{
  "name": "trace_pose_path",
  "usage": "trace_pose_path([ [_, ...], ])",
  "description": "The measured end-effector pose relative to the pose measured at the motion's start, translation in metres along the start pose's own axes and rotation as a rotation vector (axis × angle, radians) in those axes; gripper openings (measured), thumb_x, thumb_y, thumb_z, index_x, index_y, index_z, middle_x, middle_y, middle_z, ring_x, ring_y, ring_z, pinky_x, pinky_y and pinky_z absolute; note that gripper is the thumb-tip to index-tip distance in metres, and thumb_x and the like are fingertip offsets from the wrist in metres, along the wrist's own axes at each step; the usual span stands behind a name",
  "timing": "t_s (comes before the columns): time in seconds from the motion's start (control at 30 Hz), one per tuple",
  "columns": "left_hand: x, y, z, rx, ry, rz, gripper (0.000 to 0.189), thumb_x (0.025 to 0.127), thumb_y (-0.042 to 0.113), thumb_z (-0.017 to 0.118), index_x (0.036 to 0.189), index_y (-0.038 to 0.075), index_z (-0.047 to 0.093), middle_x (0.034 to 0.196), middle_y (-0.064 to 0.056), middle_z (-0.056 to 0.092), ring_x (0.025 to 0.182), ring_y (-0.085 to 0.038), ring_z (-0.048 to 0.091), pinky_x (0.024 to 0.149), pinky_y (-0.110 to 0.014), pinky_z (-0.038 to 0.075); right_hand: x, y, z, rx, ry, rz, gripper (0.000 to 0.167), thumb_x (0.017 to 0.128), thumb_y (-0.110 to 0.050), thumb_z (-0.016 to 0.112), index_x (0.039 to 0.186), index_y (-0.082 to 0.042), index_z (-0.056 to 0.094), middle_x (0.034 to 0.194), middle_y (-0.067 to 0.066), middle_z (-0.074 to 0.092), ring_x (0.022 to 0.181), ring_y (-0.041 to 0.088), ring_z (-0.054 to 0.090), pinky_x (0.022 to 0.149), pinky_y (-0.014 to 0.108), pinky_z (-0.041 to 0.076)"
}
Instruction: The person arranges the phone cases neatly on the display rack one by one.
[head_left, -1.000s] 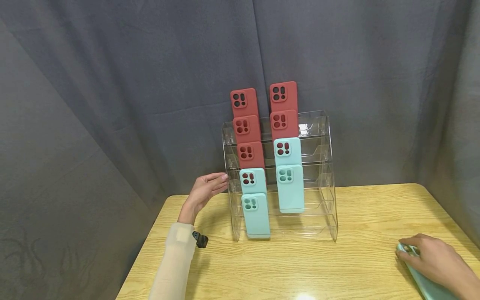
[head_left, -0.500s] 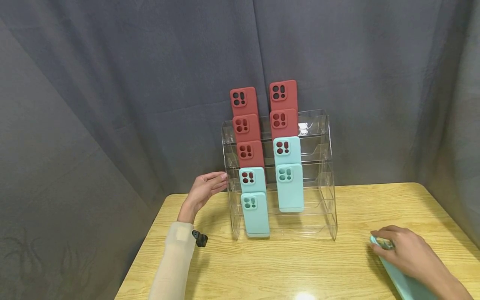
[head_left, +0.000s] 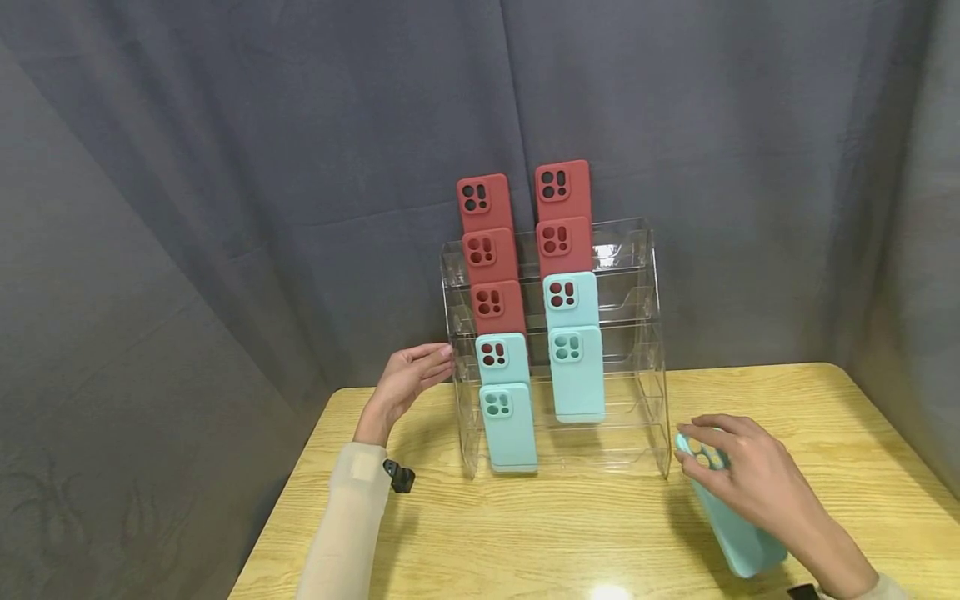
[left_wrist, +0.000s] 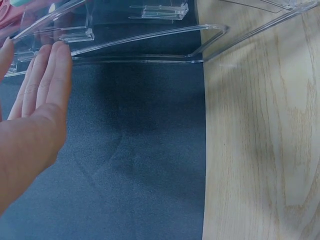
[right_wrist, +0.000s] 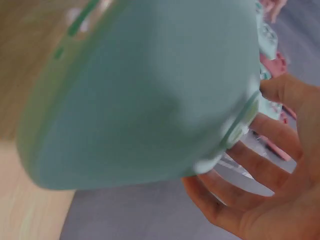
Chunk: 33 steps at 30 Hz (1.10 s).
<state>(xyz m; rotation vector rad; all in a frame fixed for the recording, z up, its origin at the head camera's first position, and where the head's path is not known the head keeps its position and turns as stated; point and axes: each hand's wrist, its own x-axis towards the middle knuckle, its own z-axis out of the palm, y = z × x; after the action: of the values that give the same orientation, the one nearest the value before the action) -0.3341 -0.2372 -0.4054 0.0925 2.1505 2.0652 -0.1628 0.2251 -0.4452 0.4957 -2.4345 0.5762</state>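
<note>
My right hand pinches a mint-green phone case by its camera end, above the table to the right of the stand. In the right wrist view the case fills most of the picture, with thumb and fingers at its edge. My left hand, fingers straight, touches the left side of a clear tiered stand. Two columns of cases lean on that stand: red cases on the upper tiers and mint-green cases on the lower ones. The left hand's straight fingers also show in the left wrist view.
The stand rests on a wood-grain table. A dark grey curtain hangs behind and along both sides. A small black camera is strapped to the left wrist.
My right hand has moved left and away from me, carrying the mint-green phone case from the table's right edge toward the stand. The left hand stays at the stand's side.
</note>
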Motion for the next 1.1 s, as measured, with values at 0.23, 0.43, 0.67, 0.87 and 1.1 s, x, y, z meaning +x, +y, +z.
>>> trace_pose_path([
  [0.23,0.001,-0.002,-0.001,-0.007,-0.001,-0.002,0.044,0.102,0.023,0.072,0.138,-0.001,0.065,0.142,-0.022,0.066,0.120,-0.019,0.073,0.109,-0.035,0.058,0.023,-0.027,0.023,0.078,0.183,-0.017,0.035,0.074,-0.014,0.089,0.108,-0.007,0.083,0.108,0.016,0.077,0.101,0.043,0.071,0.077,0.061,0.060],
  [0.43,0.001,0.000,-0.002,-0.005,-0.008,-0.003,0.044,0.102,0.024,0.071,0.138,-0.001,0.065,0.141,-0.020,0.067,0.122,-0.021,0.072,0.110,-0.036,0.057,0.044,-0.049,0.046,0.134,0.271,0.019,0.028,0.080,-0.016,0.086,0.105,-0.003,0.082,0.110,0.020,0.077,0.105,0.045,0.070,0.084,0.062,0.060],
  [0.67,0.000,0.001,-0.001,-0.007,-0.001,-0.006,0.043,0.103,0.023,0.071,0.138,-0.001,0.065,0.140,-0.018,0.067,0.122,-0.021,0.072,0.110,-0.036,0.057,0.073,-0.069,0.073,0.162,0.412,0.041,0.030,0.083,-0.015,0.084,0.109,0.000,0.081,0.115,0.026,0.075,0.111,0.049,0.065,0.093,0.064,0.055],
  [0.87,0.001,0.000,-0.001,-0.017,0.002,-0.010,0.043,0.102,0.023,0.072,0.138,0.000,0.065,0.140,-0.019,0.067,0.122,-0.021,0.072,0.109,-0.035,0.058,0.089,-0.081,0.098,0.159,0.514,0.071,0.029,0.082,-0.014,0.083,0.107,-0.001,0.080,0.113,0.025,0.073,0.112,0.052,0.061,0.093,0.064,0.053],
  [1.1,0.001,-0.002,-0.002,-0.017,0.003,-0.008,0.046,0.102,0.025,0.072,0.139,-0.001,0.065,0.137,-0.016,0.070,0.120,-0.020,0.073,0.108,-0.035,0.058,0.093,-0.084,0.124,0.057,0.578,0.058,0.027,0.082,-0.016,0.083,0.106,-0.006,0.079,0.112,0.021,0.072,0.110,0.050,0.061,0.085,0.061,0.058],
])
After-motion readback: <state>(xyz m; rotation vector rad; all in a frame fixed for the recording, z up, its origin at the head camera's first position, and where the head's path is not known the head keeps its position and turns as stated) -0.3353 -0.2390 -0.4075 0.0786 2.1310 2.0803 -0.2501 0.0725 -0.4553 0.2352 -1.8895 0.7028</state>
